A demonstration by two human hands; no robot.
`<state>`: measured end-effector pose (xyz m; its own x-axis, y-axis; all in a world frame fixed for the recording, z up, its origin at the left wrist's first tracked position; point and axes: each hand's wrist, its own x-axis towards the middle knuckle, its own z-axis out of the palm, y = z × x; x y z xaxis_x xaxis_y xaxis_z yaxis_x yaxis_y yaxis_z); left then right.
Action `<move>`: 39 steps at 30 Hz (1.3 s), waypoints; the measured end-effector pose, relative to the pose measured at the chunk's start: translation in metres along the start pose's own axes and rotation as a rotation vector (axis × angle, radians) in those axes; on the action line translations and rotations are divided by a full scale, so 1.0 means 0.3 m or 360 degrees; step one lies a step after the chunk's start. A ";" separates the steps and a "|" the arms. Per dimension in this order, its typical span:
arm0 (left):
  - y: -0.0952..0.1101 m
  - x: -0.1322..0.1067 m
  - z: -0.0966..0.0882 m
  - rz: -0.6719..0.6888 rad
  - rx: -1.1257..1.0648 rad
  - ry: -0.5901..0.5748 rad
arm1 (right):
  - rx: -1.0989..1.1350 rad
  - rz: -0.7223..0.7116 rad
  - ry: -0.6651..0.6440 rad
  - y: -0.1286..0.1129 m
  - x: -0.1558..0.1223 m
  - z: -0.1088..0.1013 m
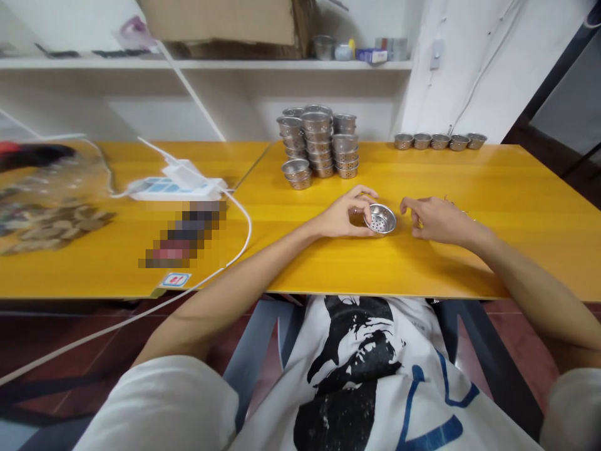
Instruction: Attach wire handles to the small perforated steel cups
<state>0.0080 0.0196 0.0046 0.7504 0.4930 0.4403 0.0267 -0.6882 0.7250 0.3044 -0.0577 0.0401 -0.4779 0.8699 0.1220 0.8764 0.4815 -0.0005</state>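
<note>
My left hand (350,214) is closed on the rim of a small perforated metal cup (383,220). Thumb and fingers grip its left side, and the cup tilts so that its holed bottom shows. To the right of the cup, apart from it, is my right hand (436,219). Its index finger is bent toward the cup, while the thumb and other fingers are curled together. Whatever lies between them is too small to make out. Thin, shiny bits show on the table just behind the right hand, partly hidden by it.
Stacked perforated metal cups (319,147) stand at the back, with a row of several cups (440,141) right of them. On the left are a power strip (178,188), its white cable (244,232), and a blurred pile of brownish pieces (61,225). Above is a shelf (225,64).
</note>
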 end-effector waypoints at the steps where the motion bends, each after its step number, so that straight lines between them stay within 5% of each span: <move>1: 0.001 -0.002 -0.002 -0.0047 -0.0037 -0.0016 | -0.0053 0.0080 0.0000 -0.007 -0.002 -0.010; 5: 0.002 -0.003 -0.003 -0.0255 -0.0286 -0.0085 | -0.0203 0.0319 -0.0224 -0.050 -0.008 -0.037; 10: -0.007 -0.005 -0.008 -0.0274 -0.0440 -0.0163 | -0.0039 0.0261 -0.0347 -0.094 0.000 -0.034; 18: -0.047 -0.007 -0.025 -0.0259 -0.0516 -0.0231 | 0.0209 0.0271 -0.0060 -0.008 0.012 -0.027; 24: -0.032 -0.006 -0.017 -0.0255 -0.0531 -0.0302 | 0.0348 0.0199 0.0534 0.039 -0.003 -0.058; 28: -0.012 -0.006 -0.001 -0.0244 -0.0520 -0.0260 | 0.0862 0.0131 0.0911 -0.004 0.004 -0.048; 32: -0.011 -0.002 0.003 -0.0278 -0.0561 -0.0283 | 0.1235 0.0030 0.0968 -0.047 0.016 -0.033; 39: 0.002 0.004 -0.006 -0.0334 -0.0621 -0.0435 | 0.1340 -0.0027 0.1005 -0.052 0.032 -0.005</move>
<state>0.0075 0.0207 0.0065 0.9018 0.4062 0.1474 -0.0138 -0.3140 0.9493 0.2863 -0.0569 0.0427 -0.1599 0.7655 0.6232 0.4302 0.6223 -0.6540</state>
